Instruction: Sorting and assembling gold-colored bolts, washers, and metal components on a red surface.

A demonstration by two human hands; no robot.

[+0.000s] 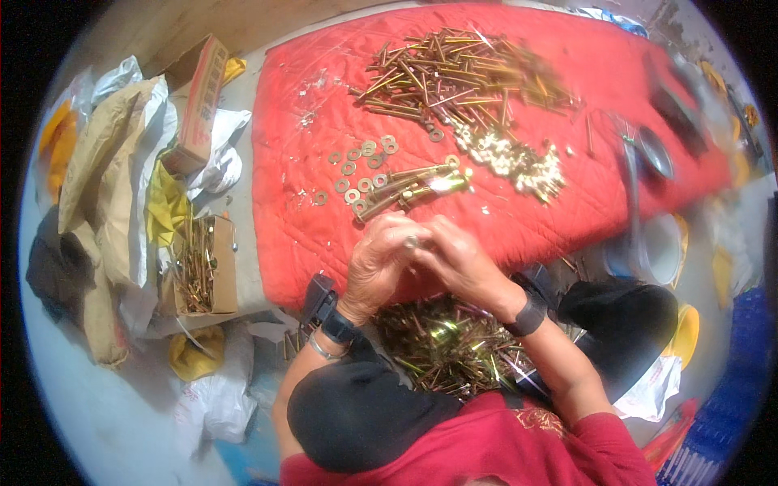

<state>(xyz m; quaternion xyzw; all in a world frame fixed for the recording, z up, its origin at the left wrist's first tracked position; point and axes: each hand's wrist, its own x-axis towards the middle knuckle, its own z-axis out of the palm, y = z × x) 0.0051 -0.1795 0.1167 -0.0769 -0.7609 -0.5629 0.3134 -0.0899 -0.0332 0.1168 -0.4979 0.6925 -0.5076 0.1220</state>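
My left hand (379, 261) and my right hand (460, 257) meet at the near edge of the red quilted cloth (300, 243). Fingers of both are curled closed around a small round metal piece (412, 241); whether it is a washer or a bolt's end I cannot tell. Just beyond them several long brass-coloured bolts (387, 202) lie side by side, some with shiny sleeves (442, 185). Flat washers (348, 168) are scattered to their left. A heap of small pale-gold nuts (502, 158) sits to their right, below a big pile of loose long bolts (462, 73).
More bolts fill a heap (454, 344) beneath my forearms. At the left stand an open carton of bolts (223, 271), paper sacks (105, 178) and a long cardboard box (200, 105). To the right are a round metal dish (653, 154), a white bucket (658, 249) and a blue crate (721, 405).
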